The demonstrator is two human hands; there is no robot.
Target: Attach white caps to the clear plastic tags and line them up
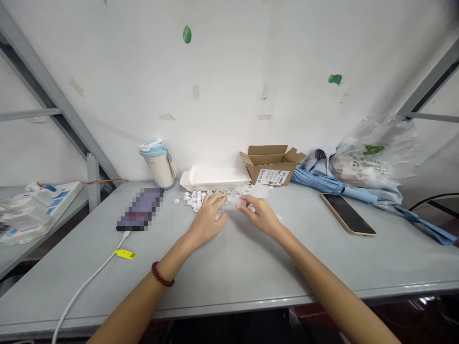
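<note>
Well, plenty of white pieces [196, 197] lie loose left of the open carton [267, 169]; nearby, the right hand [264, 219] pinches clear plastic [234, 199], the left hand's [206, 222] grip I can't tell

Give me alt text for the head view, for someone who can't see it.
A bare right hand pinches translucent plastic beside a bare left hand, over a grey table. Just beyond lie small white pieces, a flat white stack and an open brown cardboard box.

Blue lid on cream tumbler [161, 167]; brown box [268, 174]; dark red bracelet [162, 274]
</note>
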